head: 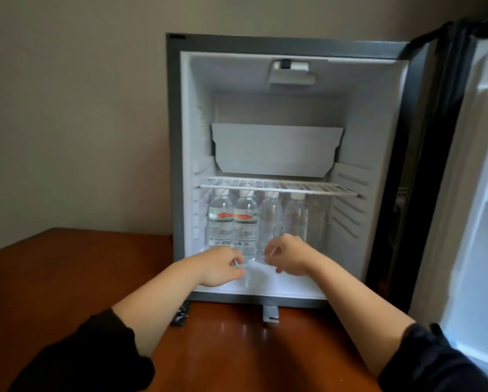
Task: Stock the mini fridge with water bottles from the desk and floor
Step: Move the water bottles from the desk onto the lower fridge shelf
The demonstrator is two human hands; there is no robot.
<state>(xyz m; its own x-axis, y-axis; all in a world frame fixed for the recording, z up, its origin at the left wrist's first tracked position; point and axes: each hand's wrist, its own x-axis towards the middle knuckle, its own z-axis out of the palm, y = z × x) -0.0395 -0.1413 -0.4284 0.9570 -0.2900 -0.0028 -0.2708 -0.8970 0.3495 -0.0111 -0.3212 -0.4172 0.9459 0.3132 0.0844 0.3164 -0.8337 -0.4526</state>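
Both hands low in the open mini fridge, centre of frame.

Upright in a row at lower centre: two labelled water bottles, red and white, then two plain water bottles, white caps just under the wire shelf. Left hand and right hand close together before them, fingers curled; cannot tell whether gripping anything. Door swung wide at right edge; wooden bench below.

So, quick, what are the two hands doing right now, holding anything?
Left hand: fingers curled near the water bottles; grip cannot be told.
Right hand: curled too; cannot be told.
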